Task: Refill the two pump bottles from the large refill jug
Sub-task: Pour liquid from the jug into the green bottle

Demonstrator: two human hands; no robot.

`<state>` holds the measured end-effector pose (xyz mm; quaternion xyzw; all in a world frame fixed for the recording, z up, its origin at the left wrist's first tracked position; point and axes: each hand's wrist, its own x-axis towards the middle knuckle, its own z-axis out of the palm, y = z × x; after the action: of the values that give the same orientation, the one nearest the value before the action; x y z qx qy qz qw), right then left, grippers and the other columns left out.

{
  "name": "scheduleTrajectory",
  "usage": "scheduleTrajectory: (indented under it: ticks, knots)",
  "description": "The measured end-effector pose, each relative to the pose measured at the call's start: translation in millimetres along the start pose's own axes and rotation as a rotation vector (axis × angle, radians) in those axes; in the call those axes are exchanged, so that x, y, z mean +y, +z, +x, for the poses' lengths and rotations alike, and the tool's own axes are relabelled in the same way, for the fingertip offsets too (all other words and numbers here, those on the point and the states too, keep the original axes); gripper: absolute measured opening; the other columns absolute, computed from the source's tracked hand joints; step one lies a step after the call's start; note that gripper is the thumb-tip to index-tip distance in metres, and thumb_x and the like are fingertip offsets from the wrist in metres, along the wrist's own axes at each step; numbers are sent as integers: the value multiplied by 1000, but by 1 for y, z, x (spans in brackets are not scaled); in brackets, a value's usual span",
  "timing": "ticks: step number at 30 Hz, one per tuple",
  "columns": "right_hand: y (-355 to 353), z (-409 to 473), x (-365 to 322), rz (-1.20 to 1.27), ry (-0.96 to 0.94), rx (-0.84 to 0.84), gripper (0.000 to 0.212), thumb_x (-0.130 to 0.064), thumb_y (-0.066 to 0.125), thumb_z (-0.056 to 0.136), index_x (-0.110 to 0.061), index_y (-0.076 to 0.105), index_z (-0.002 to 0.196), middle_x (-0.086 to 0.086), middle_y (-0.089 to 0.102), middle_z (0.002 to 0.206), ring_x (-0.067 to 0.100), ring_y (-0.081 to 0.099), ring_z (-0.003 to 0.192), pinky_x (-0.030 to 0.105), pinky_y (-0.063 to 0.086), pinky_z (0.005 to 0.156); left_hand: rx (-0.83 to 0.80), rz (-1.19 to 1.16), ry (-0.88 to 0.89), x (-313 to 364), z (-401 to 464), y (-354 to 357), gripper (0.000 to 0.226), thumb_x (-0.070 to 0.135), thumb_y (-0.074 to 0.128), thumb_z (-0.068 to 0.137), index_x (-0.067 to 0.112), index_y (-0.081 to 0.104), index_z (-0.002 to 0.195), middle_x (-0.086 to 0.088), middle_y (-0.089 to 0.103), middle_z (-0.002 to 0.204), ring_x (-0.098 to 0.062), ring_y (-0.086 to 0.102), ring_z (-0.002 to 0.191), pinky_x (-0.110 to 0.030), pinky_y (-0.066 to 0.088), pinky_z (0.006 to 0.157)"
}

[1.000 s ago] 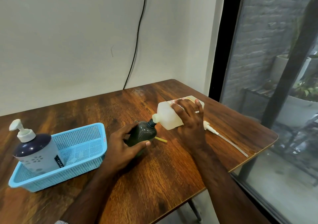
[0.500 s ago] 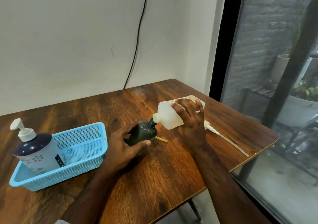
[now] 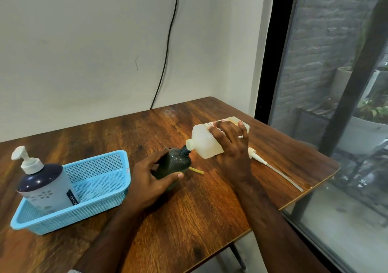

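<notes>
My right hand (image 3: 231, 144) grips the translucent white refill jug (image 3: 204, 141), tipped on its side with its spout against the neck of the dark green bottle (image 3: 174, 164). My left hand (image 3: 151, 176) holds that dark bottle, thumb and fingers curled round its body. The bottle has no pump on it. A white pump head with a long dip tube (image 3: 273, 167) lies on the table to the right of my right hand. The second pump bottle (image 3: 45, 185), pale with a dark dome and white pump, stands in the blue basket (image 3: 100, 191).
A small yellow piece (image 3: 196, 171) lies on the wooden table (image 3: 189, 220) just right of the dark bottle. The table's right edge runs close to a glass window (image 3: 336, 126). A black cable (image 3: 165, 52) hangs down the wall behind.
None of the objects has visibly moved; the jug stays tipped against the dark bottle's neck and both hands keep their hold.
</notes>
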<state>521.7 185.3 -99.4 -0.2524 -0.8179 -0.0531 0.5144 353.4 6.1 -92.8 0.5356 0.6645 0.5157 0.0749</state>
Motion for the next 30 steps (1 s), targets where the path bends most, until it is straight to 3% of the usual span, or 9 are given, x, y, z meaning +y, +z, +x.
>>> scheduleTrajectory:
  ticks: [4, 9, 12, 30]
  knots:
    - [0, 0, 0, 3, 5, -7, 82, -22, 92, 67, -26, 47, 135, 9, 57, 137, 26, 45, 131, 36, -1, 126, 0, 0, -4, -1, 0, 0, 67, 32, 86, 71, 35, 53, 129, 32, 53, 112, 9, 54, 104, -14, 44, 79]
    - [-1, 0, -1, 17, -2, 1, 81, -22, 91, 68, -25, 46, 135, 10, 57, 136, 26, 44, 131, 38, 2, 126, -1, 0, 6, -2, 0, 0, 66, 42, 86, 68, 39, 53, 125, 32, 56, 112, 15, 54, 105, -16, 47, 80]
    - [-1, 0, -2, 14, 0, -1, 82, -23, 92, 68, -26, 46, 135, 9, 57, 137, 27, 45, 131, 38, 2, 126, 7, 7, -1, -2, 0, 0, 66, 39, 85, 69, 38, 53, 126, 29, 58, 113, 8, 56, 106, -19, 49, 83]
    - [-2, 0, -2, 6, 0, 6, 81, -22, 92, 68, -25, 47, 135, 10, 57, 137, 26, 43, 131, 36, 0, 126, 7, 9, 10, -2, 1, 0, 66, 38, 85, 69, 35, 56, 128, 27, 59, 114, 7, 56, 108, -16, 47, 82]
